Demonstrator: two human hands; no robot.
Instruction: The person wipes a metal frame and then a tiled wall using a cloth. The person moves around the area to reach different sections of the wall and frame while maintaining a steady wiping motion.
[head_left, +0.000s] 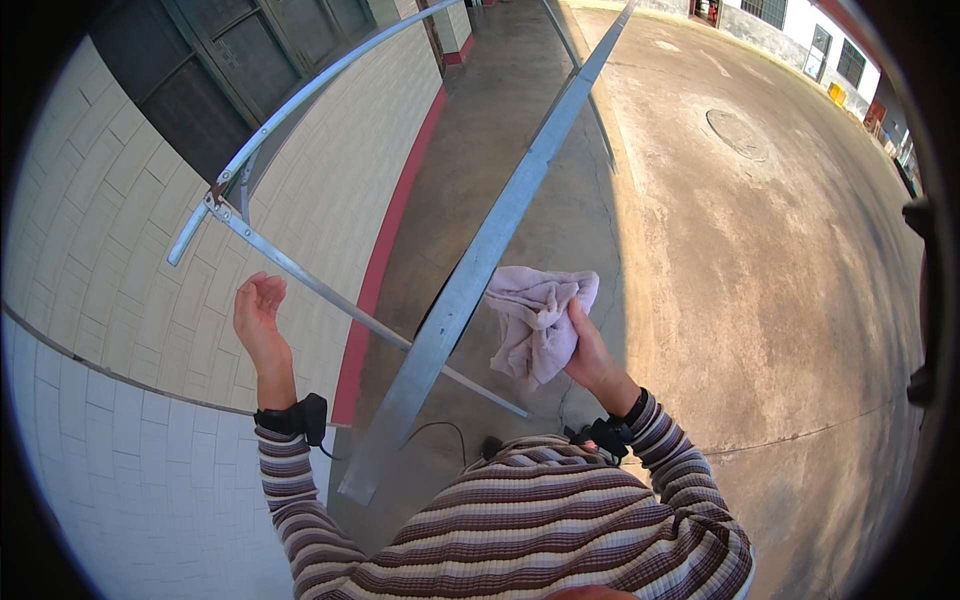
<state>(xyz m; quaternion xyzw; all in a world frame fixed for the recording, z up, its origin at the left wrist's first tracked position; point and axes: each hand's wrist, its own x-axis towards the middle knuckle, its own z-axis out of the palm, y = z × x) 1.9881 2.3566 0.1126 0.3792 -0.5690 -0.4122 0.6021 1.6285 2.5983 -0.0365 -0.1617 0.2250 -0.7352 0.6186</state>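
Observation:
My right hand (596, 356) grips a crumpled lilac cloth (536, 319), which looks like a small towel, its thumb pressed over the near edge. Beside the cloth, a long flat metal bar (487, 240) slopes up and away, and the cloth's left edge meets the bar in view. Whether they touch, I cannot tell. My left hand (264, 319) is raised with nothing in it, fingers loosely curled and palm turned inward. Just past its fingertips runs a thin metal tube (330, 300) of the same frame. A curved metal tube (300, 97) joins it at a riveted, rusty bracket (217, 199).
A tiled wall (135, 180) with a red base strip (397, 217) borders the left side, below dark-framed windows (255, 56). A black cable (442, 424) hangs near my waist. Right of the shaded walkway lies sunlit concrete (735, 300) with a round cover (737, 135).

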